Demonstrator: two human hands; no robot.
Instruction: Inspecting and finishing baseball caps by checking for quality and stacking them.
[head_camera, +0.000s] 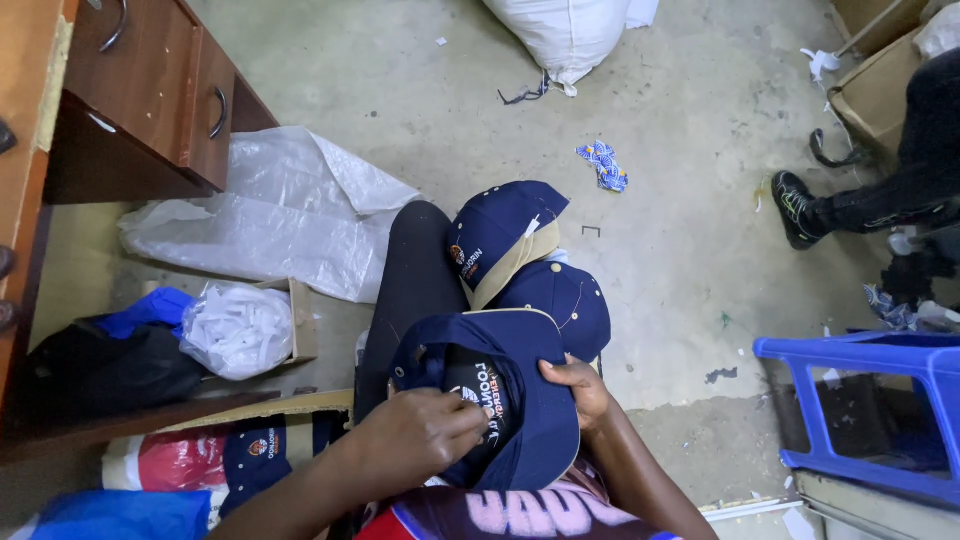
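I am seeing the blue stool standing at my right; the navy cap is lying upturned on my lap; my left hand is pinching inside it; my right hand is gripping its edge.

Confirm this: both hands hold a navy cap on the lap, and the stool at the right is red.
Not quite. The head view shows the left hand and right hand holding the navy cap on the lap, but the stool is blue.

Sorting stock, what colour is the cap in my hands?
Navy blue cap, seen best in the head view.
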